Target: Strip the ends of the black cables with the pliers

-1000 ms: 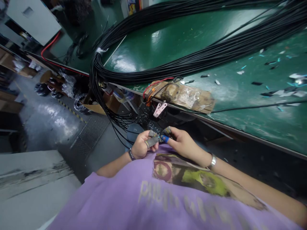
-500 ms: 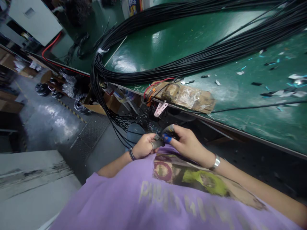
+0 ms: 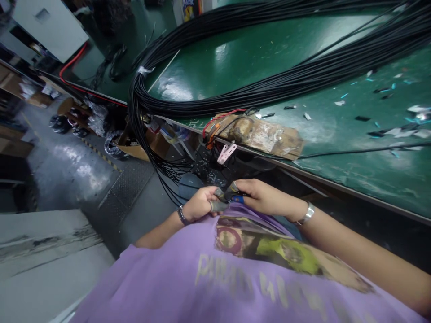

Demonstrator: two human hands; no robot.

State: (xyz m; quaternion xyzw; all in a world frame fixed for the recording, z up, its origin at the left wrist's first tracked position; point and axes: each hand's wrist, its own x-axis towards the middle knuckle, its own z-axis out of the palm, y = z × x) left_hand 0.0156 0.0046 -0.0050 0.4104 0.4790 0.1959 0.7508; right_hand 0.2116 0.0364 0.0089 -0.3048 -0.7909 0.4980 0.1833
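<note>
My left hand [image 3: 199, 204] and my right hand [image 3: 259, 196] meet close to my chest, below the edge of the green bench [image 3: 336, 134]. Both are closed in a pinch, fingertips wrapped in grey and blue tape. Between them sits a small thing I cannot make out, possibly a thin black wire end. A thick bundle of black cables [image 3: 256, 92] lies across the bench and hangs off its left end toward my hands.
A taped brown block [image 3: 266, 134] with red and orange wires sits at the bench edge, a pink clip [image 3: 225, 153] hanging below it. Blue and white scraps [image 3: 387, 89] litter the bench at right. Boxes and clutter stand on the floor at left.
My right hand has shifted slightly up and left, its fingers turned flatter over the left hand's fingertips. The left hand has barely moved.
</note>
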